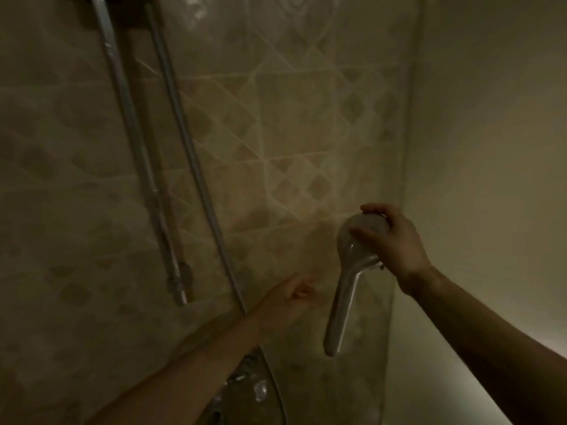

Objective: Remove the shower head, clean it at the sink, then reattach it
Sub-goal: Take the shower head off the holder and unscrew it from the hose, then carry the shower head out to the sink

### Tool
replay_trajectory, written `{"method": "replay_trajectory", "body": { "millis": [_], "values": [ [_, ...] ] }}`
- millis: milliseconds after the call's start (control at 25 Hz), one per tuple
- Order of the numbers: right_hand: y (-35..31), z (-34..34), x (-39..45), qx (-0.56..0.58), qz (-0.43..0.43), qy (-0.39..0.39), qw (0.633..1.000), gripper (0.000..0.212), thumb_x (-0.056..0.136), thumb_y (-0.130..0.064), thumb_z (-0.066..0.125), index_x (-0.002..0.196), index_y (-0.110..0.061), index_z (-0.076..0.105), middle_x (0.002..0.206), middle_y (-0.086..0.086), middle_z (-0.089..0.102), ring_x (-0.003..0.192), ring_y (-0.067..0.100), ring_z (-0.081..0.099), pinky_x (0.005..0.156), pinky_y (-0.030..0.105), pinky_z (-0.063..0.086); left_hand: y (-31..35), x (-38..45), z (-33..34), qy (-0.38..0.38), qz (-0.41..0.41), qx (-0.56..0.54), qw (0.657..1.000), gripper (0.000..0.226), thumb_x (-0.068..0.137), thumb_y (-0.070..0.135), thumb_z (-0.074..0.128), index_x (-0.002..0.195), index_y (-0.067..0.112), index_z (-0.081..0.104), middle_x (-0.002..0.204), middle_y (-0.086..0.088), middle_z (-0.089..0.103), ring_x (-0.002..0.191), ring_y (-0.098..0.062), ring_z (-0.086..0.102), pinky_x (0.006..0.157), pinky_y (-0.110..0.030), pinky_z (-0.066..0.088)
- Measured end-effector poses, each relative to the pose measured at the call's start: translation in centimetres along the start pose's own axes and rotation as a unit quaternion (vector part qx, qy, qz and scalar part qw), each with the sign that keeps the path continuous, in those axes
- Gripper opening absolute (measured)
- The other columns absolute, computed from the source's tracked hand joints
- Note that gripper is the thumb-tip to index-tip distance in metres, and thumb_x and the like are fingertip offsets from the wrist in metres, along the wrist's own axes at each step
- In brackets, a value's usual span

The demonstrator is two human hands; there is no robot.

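My right hand (395,237) is wrapped over the round face end of the grey-chrome handheld shower head (352,271), fingers curled round the rim and thumb across the front. Its long handle hangs down and slightly left with the open end lowest, and nothing shows attached to that end, so I judge the head is off its hose. Whether I am on the way to the sink or back from it, I cannot tell; no sink shows here.

My left hand (296,291) reaches toward the beige patterned tile wall (291,133), just beside the lower stretch of the thin flexible metal hose (196,167). Its fingers look loosely curled, and in this dim light I cannot tell whether they pinch the hose or hold nothing.

If this is reattachment, the next move calls for finding the loose hose end, bringing it up to the bottom of the handle, lining up the threads squarely and turning the nut by hand. If it is removal, I simply carry the head off to wash.

By count: one shower head, one hose, one straight chrome riser pipe (138,154) left of it, ending in a fitting low on the wall, and one chrome tap fitting (254,388) at the bottom edge, below my left forearm.
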State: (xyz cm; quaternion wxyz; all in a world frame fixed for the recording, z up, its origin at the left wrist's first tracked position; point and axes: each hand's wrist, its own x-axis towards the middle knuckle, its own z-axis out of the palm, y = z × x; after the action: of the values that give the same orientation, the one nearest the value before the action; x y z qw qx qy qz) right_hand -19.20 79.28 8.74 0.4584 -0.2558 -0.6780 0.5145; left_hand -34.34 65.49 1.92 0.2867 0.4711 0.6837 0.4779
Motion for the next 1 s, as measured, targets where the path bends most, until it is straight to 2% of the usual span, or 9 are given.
{"method": "replay_trajectory", "body": {
  "millis": [120, 200, 280, 360, 480, 600, 760, 1000],
  "values": [
    [1.8, -4.4, -3.7, 0.023, 0.047, 0.115, 0.992, 0.038, 0.083, -0.018, 0.074, 0.117, -0.027, 0.061, 0.115, 0.004, 0.059, 0.091, 0.027, 0.065, 0.048, 0.022, 0.051, -1.9, -1.1, 4.7, -0.127, -0.045, -0.038, 0.99, 0.017, 0.093, 0.022, 0.058, 0.109, 0.03, 0.058, 0.096, 0.01, 0.064, 0.081, -0.001, 0.06, 0.065, -0.02, 0.046],
    [2.5, -6.8, -6.4, 0.046, 0.069, 0.175, 0.981, 0.036, 0.087, -0.021, 0.07, 0.121, -0.028, 0.059, 0.119, 0.002, 0.056, 0.096, 0.027, 0.061, 0.051, 0.027, 0.054, -2.7, -1.5, 7.1, -0.17, -0.045, -0.065, 0.982, 0.011, 0.093, 0.021, 0.058, 0.102, 0.027, 0.06, 0.093, 0.003, 0.068, 0.081, -0.009, 0.062, 0.065, -0.027, 0.046],
    [2.9, -8.7, -9.6, 0.071, 0.103, 0.215, 0.968, 0.034, 0.092, -0.025, 0.063, 0.125, -0.028, 0.056, 0.124, 0.004, 0.054, 0.103, 0.03, 0.058, 0.058, 0.033, 0.056, -3.1, -2.1, 8.3, -0.187, -0.039, -0.092, 0.977, 0.012, 0.09, 0.022, 0.062, 0.102, 0.024, 0.06, 0.091, 0.001, 0.07, 0.084, -0.013, 0.062, 0.066, -0.028, 0.047],
    [2.9, -10.3, -13.3, 0.075, 0.15, 0.224, 0.96, 0.036, 0.094, -0.026, 0.06, 0.13, -0.026, 0.053, 0.125, 0.008, 0.054, 0.105, 0.033, 0.06, 0.063, 0.036, 0.059, -3.6, -2.9, 8.9, -0.197, -0.037, -0.135, 0.97, 0.024, 0.082, 0.029, 0.068, 0.104, 0.023, 0.06, 0.087, 0.0, 0.071, 0.081, -0.014, 0.062, 0.066, -0.03, 0.048],
    [2.2, -11.6, -20.2, 0.062, 0.214, 0.25, 0.942, 0.04, 0.094, -0.022, 0.062, 0.132, -0.02, 0.054, 0.12, 0.012, 0.056, 0.093, 0.04, 0.069, 0.07, 0.043, 0.061, -4.6, -4.3, 9.5, -0.209, -0.029, -0.187, 0.959, 0.032, 0.075, 0.035, 0.073, 0.1, 0.018, 0.06, 0.081, -0.001, 0.07, 0.074, -0.013, 0.06, 0.062, -0.029, 0.048],
    [0.9, -12.0, -27.6, 0.026, 0.253, 0.305, 0.918, 0.036, 0.091, -0.016, 0.063, 0.127, -0.02, 0.06, 0.117, 0.011, 0.059, 0.081, 0.038, 0.074, 0.07, 0.042, 0.061, -5.2, -5.8, 11.6, -0.248, -0.016, -0.201, 0.948, 0.025, 0.076, 0.03, 0.075, 0.094, 0.02, 0.061, 0.076, -0.002, 0.068, 0.07, -0.014, 0.058, 0.056, -0.027, 0.046],
    [-1.5, -12.5, -36.8, -0.015, 0.277, 0.39, 0.878, 0.035, 0.091, -0.019, 0.064, 0.125, -0.024, 0.061, 0.114, 0.012, 0.061, 0.081, 0.034, 0.074, 0.067, 0.038, 0.059, -4.4, -9.3, 16.2, -0.344, 0.011, -0.194, 0.919, 0.01, 0.083, 0.023, 0.071, 0.091, 0.024, 0.065, 0.077, -0.002, 0.068, 0.069, -0.015, 0.058, 0.057, -0.029, 0.049],
    [-5.6, -12.7, -51.2, -0.004, 0.28, 0.549, 0.787, 0.031, 0.089, -0.018, 0.065, 0.119, -0.024, 0.064, 0.109, 0.011, 0.061, 0.073, 0.028, 0.07, 0.062, 0.035, 0.057, -1.3, -18.1, 23.2, -0.504, 0.02, -0.185, 0.843, 0.016, 0.087, 0.023, 0.068, 0.102, 0.019, 0.066, 0.085, -0.005, 0.069, 0.071, -0.016, 0.058, 0.061, -0.03, 0.049]
  ]
}}
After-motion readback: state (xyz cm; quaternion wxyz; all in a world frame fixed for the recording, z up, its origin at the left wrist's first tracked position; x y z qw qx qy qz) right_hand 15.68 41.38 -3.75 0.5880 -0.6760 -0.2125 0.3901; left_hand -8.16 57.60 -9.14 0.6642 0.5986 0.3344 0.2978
